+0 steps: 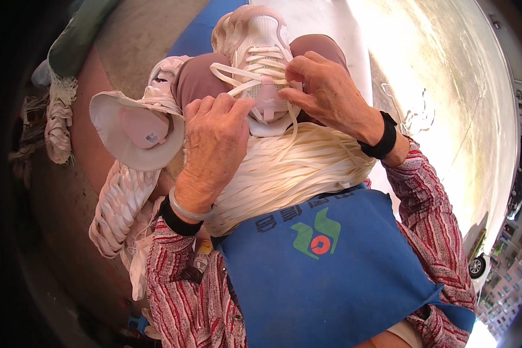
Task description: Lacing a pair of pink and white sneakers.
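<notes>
1. Curling inward, the left hand (pixel 213 139) meets a pale lace (pixel 243 88) at its fingertips; I cannot tell whether its grip is closed.
2. The right hand (pixel 333 93) has thumb and forefinger apart beside the laces; any pinch is hidden.
3. The shoe (pixel 262 33) sits between the knees (pixel 200 78).

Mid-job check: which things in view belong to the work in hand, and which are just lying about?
In the work:
Pale sneaker between the knees
White laces on it, at the left hand and right hand
Likely the cream laces heaped on the lap

Seemingly just lying about:
White flared piece with pink middle
Twisted white-pink bundle
Fringed pale bundle, far left
</notes>
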Action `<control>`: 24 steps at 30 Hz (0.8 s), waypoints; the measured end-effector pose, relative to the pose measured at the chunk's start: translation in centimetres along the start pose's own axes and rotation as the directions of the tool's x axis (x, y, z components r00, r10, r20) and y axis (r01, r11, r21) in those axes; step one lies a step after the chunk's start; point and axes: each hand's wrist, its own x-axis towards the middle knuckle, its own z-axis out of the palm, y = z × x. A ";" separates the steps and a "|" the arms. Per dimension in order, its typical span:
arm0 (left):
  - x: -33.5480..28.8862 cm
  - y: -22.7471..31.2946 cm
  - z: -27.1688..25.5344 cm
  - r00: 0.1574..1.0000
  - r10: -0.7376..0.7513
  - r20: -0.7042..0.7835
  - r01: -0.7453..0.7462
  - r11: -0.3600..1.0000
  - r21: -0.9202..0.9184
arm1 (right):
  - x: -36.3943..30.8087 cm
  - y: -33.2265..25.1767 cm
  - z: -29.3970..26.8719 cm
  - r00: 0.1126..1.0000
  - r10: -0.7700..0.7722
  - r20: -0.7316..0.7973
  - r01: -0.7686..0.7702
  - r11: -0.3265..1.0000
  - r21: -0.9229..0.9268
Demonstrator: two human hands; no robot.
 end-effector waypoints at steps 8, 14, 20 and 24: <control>1.6 -1.2 2.2 0.991 0.127 -0.045 -0.117 0.975 0.187 | 0.3 -0.3 1.5 0.998 0.001 -0.067 -0.004 0.999 -0.045; 2.0 -0.8 2.2 0.988 0.145 -0.056 -0.133 0.976 0.170 | 0.2 -0.8 1.8 0.993 -0.067 -0.098 0.052 0.988 -0.144; 1.6 1.2 0.6 0.998 0.042 -0.055 -0.053 0.977 -0.206 | 0.4 -0.1 1.9 0.996 -0.052 -0.073 0.046 0.995 -0.087; 1.2 2.1 1.3 0.998 -0.036 -0.051 0.021 0.964 -0.265 | 0.4 -0.5 1.7 0.998 -0.029 -0.048 0.027 0.999 -0.039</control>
